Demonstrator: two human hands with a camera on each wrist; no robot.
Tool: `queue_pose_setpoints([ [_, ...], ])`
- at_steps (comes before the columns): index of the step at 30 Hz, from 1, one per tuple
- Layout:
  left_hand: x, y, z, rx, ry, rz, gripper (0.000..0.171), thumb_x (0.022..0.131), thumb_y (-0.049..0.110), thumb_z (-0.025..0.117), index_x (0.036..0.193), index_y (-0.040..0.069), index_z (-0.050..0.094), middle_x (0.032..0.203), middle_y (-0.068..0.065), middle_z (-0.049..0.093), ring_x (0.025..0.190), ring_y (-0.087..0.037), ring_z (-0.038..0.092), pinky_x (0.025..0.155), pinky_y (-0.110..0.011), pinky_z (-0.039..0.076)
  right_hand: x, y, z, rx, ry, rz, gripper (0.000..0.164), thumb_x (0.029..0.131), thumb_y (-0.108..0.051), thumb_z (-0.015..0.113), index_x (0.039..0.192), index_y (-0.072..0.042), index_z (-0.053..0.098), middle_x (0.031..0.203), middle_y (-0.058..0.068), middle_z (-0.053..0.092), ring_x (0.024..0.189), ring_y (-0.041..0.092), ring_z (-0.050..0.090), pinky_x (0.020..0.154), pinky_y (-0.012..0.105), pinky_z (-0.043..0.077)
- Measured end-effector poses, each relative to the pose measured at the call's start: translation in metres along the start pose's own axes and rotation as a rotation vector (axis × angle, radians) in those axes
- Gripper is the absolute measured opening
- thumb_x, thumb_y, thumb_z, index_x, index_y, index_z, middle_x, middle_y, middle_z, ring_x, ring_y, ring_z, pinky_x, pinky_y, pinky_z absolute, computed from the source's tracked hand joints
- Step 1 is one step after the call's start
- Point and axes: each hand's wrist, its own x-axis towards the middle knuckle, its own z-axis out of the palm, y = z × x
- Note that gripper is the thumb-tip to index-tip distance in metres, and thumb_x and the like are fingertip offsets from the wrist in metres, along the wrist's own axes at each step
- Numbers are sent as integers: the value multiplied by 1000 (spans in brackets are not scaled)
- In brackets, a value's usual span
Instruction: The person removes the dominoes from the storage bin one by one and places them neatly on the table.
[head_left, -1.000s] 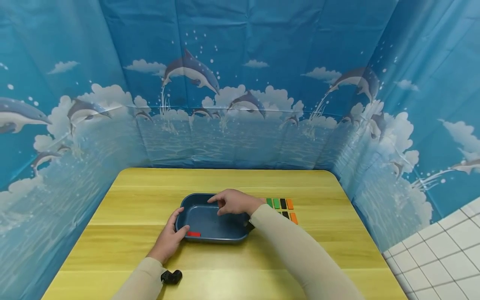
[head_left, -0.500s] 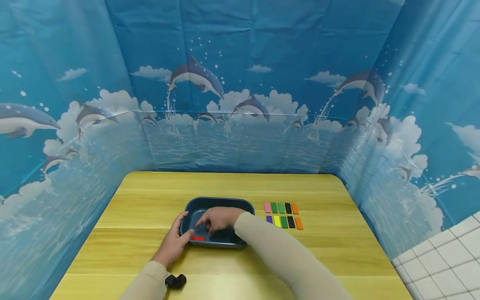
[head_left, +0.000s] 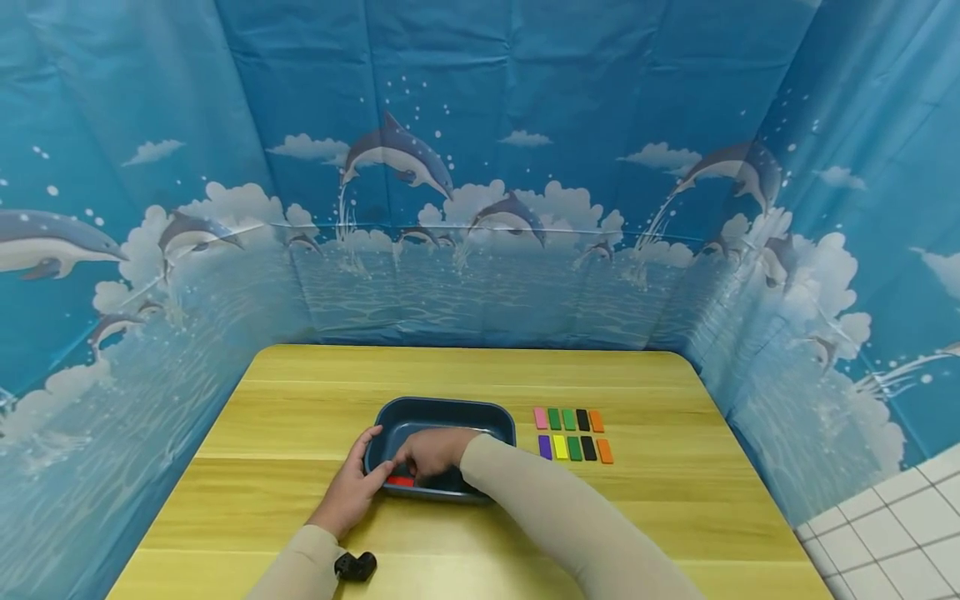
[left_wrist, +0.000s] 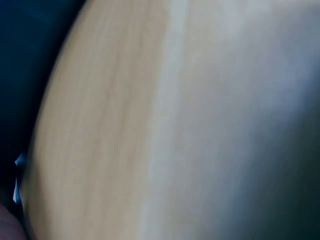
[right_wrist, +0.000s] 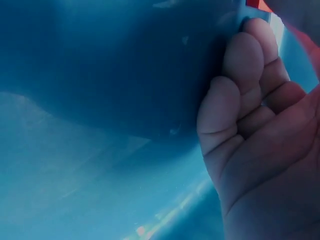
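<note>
A dark blue rectangular tray [head_left: 450, 402] stands on the table, and my left hand [head_left: 349, 490] grips its left end, thumb over the near left rim and fingers along the outside. Inside it, against the near wall by that thumb, is a small red block [head_left: 401, 482]. My right hand [head_left: 437, 451] reaches down into the tray with its index finger at the block. Three fingers [right_wrist: 220, 107] are curled over the tray floor in the right wrist view, where red shows beside them at the top. Whether the block is pinched is hidden.
Right of the tray lie two rows of small coloured blocks, among them a pink block [head_left: 541, 418], a purple block [head_left: 544, 447] and an orange block [head_left: 605, 451]. The yellow wooden table [head_left: 660, 517] is backed by a dolphin-print curtain [head_left: 480, 283].
My right hand has moved left and down inside the tray to the red block. My left hand stays on the tray's left end. The head view has shifted slightly.
</note>
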Motion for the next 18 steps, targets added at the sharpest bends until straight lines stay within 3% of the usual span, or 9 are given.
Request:
queue_pose_setpoints([
  [7,0,0,0,-13,2,7,63,107,27,64,161,33,33,171,-16,30,141,-34,50,117,-51,40,2,-1,2,21,5,-1,34,93,3,72,112,-24,77,77,-7,61,71,7,53,64,17,46],
  [18,1,0,1,-11,2,1,64,106,29,64,162,32,32,171,-18,28,144,-36,47,119,-53,37,6,3,5,-13,37,-4,36,91,-3,79,121,-21,76,77,-9,61,69,4,54,65,15,46],
])
